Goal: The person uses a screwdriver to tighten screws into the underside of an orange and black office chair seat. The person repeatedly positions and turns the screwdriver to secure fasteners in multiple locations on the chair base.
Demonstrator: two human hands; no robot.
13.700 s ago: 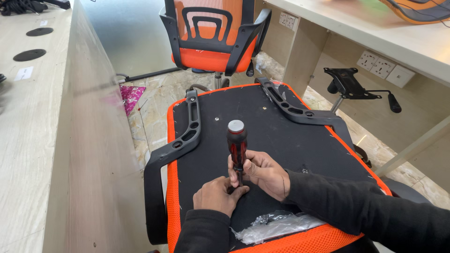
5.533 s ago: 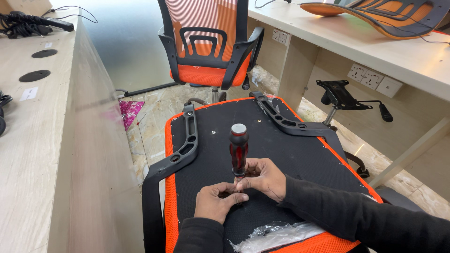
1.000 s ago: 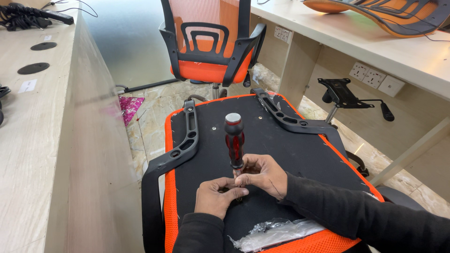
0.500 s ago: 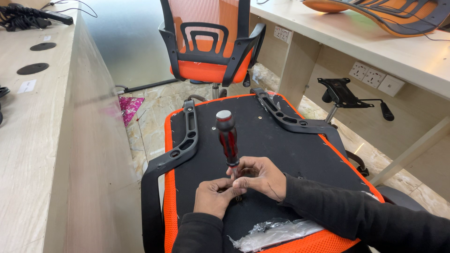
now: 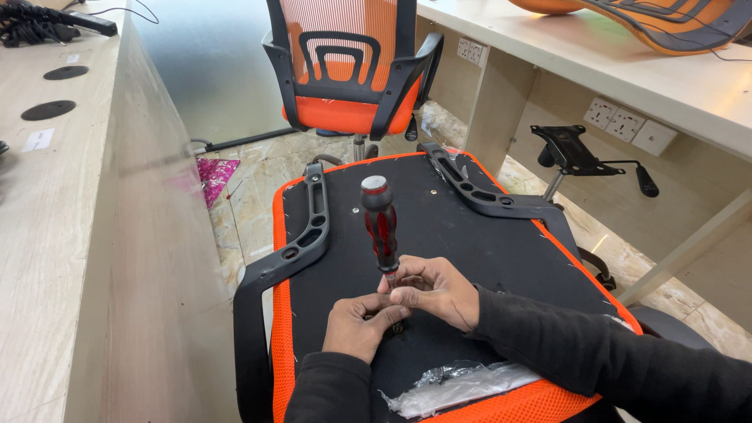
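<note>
An upturned orange chair seat with a black underside (image 5: 439,227) lies in front of me, a black armrest on each side. A red and black screwdriver (image 5: 380,223) stands nearly upright on it, its handle leaning slightly left. My right hand (image 5: 435,290) grips the screwdriver's shaft just under the handle. My left hand (image 5: 362,325) rests on the seat at the tip, fingers pinched around a small part I cannot make out.
The left armrest (image 5: 301,243) and right armrest (image 5: 478,192) lie along the seat. A crumpled clear plastic bag (image 5: 454,384) sits at the near edge. An assembled orange chair (image 5: 345,78) stands behind. A black seat mechanism (image 5: 576,153) stands right, under the desk (image 5: 627,70). A wooden counter (image 5: 70,235) runs left.
The screwdriver handle has swung a little from side to side while both hands stay at its tip. The view has hardly shifted.
</note>
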